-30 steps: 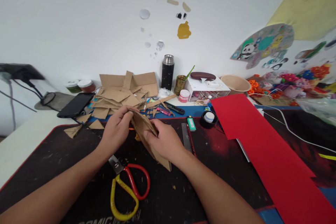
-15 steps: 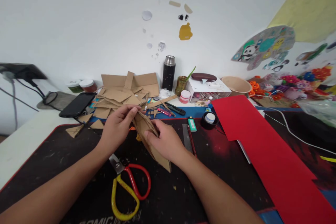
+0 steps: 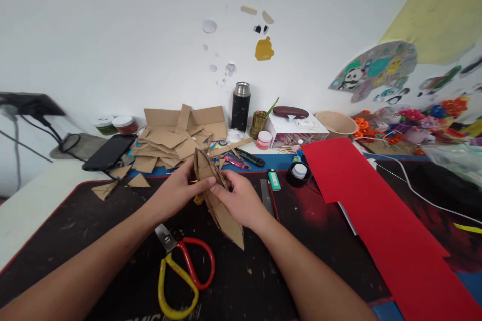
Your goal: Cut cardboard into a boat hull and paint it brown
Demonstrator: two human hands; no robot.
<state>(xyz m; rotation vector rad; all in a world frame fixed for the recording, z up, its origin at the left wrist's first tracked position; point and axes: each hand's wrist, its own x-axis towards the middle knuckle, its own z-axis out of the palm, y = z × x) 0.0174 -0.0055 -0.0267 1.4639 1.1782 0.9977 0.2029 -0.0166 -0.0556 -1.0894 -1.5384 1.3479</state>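
Observation:
Between my two hands is a long, pointed piece of cut cardboard (image 3: 226, 220), made of layers and tilted over the dark mat. My left hand (image 3: 183, 185) grips its left side, thumb pressed on the face near the middle. On the right side my right hand (image 3: 239, 198) pinches it, thumb in front and fingers behind, the two thumbs almost meeting. The fingers behind the cardboard are partly hidden. Scissors (image 3: 188, 261) with one red and one yellow handle lie on the mat below my left hand.
A pile of cardboard scraps (image 3: 169, 143) is heaped behind my hands. To the right lie a ruler (image 3: 266, 195), a pencil (image 3: 273, 203), a green lighter (image 3: 274, 179) and a large red sheet (image 3: 376, 220). A black flask (image 3: 241, 110) stands by the wall; a phone (image 3: 109, 152) lies left.
My left hand has slid down from the cardboard's upper tip to its middle, beside my right thumb. The upper tip now shows. My right hand stays on the cardboard.

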